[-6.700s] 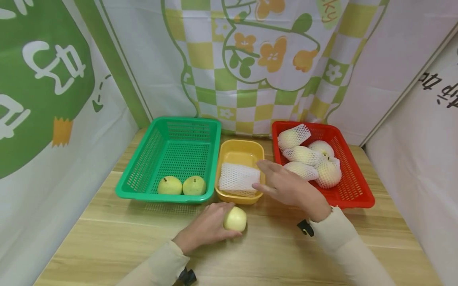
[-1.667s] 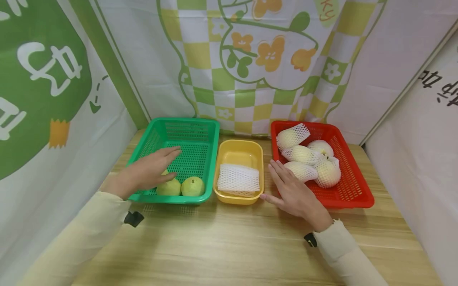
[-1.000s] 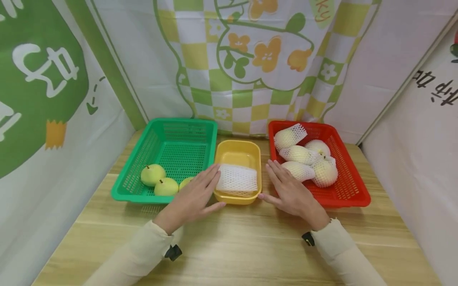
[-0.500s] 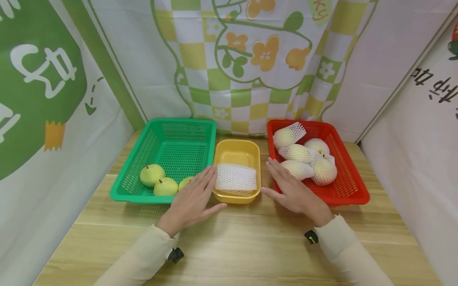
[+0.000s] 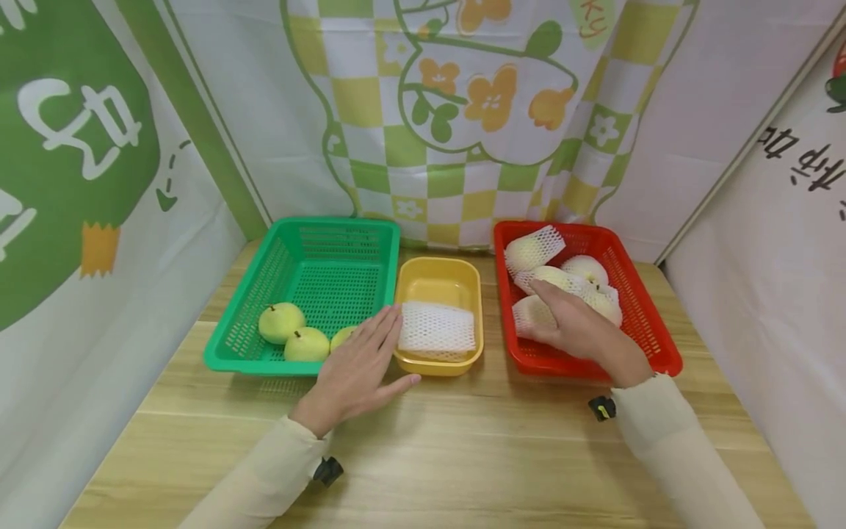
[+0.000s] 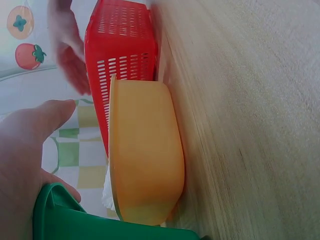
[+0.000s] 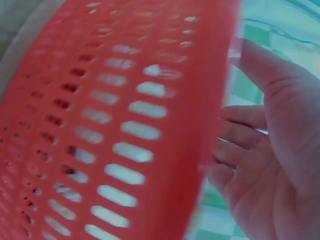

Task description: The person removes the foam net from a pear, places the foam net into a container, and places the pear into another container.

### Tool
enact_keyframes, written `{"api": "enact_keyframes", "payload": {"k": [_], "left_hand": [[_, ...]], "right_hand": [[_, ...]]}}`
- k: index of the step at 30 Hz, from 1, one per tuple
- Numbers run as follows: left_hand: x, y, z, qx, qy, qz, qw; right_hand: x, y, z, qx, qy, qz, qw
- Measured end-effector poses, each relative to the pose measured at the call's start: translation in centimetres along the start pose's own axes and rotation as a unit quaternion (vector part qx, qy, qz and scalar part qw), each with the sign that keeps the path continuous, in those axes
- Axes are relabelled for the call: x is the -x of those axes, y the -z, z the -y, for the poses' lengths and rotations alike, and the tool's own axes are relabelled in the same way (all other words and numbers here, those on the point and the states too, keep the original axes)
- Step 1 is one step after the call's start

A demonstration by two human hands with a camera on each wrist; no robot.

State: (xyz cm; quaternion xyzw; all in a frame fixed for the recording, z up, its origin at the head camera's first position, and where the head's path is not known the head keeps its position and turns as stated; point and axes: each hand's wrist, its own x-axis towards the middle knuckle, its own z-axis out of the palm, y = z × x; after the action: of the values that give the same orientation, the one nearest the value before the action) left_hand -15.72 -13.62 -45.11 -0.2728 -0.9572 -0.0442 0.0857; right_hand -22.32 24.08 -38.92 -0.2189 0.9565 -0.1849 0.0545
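My left hand (image 5: 357, 367) lies with straight fingers over the front right corner of the green basket (image 5: 221, 360), next to the yellow tray (image 5: 439, 369). Beneath it, one pear (image 5: 340, 338) is partly covered; two more, a rear pear (image 5: 281, 323) and a front pear (image 5: 307, 345), show fully. My right hand (image 5: 581, 330) reaches over the front of the red basket (image 5: 661, 353), fingers spread above a net-wrapped pear (image 5: 529, 316). In the right wrist view its fingers (image 7: 242, 135) bend loosely behind the basket wall; no grip shows.
Flattened white foam nets (image 5: 436, 327) lie in the yellow tray between the baskets. Several other net-wrapped pears fill the red basket, including one at the back left (image 5: 532, 250). A checkered curtain (image 5: 456, 184) hangs behind the wooden table (image 5: 449, 455).
The bare pear my left hand held on the table earlier is gone from there; the green basket now shows three pears. My right hand has just moved rightward over the red basket. Left hand stays.
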Motion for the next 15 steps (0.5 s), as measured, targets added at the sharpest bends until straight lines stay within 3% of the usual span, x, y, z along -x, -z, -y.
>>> {"api": "enact_keyframes", "payload": {"k": [7,15], "left_hand": [[-0.1,-0.2,0.0,0.005,-0.001,0.004,1.0000],[0.0,-0.1,0.0,0.001,-0.002,-0.004,1.0000]], "right_hand": [[-1.1,-1.7,-1.9,0.042,0.021,0.011,0.9988],[-1.8,-3.0,-2.2,0.069,-0.023,0.033,0.9968]]}}
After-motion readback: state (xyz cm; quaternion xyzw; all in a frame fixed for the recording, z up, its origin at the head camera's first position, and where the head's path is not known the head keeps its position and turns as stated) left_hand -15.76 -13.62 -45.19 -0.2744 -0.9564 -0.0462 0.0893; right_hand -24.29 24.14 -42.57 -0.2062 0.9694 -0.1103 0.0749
